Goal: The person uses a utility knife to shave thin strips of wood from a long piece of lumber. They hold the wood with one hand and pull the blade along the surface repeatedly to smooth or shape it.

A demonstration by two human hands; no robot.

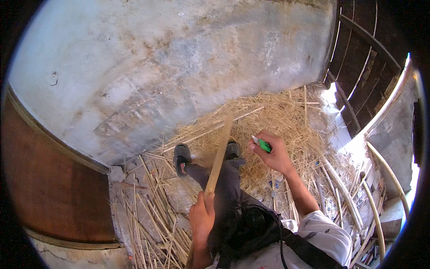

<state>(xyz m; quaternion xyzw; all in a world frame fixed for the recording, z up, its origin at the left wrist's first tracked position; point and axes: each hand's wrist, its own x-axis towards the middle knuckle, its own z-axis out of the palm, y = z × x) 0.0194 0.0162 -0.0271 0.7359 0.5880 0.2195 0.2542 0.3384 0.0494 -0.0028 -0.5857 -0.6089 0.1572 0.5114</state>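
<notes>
left hand [202,216]: fingers wrapped tight on long pale bamboo strip [219,154], strip runs forward past fingertips | right hand [273,154]: fingers closed around small green-handled knife [262,144]

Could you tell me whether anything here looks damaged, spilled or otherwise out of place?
Yes: straw and shavings lie heaped across the floor around the feet, with loose cane strips scattered at the left. The wall looks stained and worn.
</notes>
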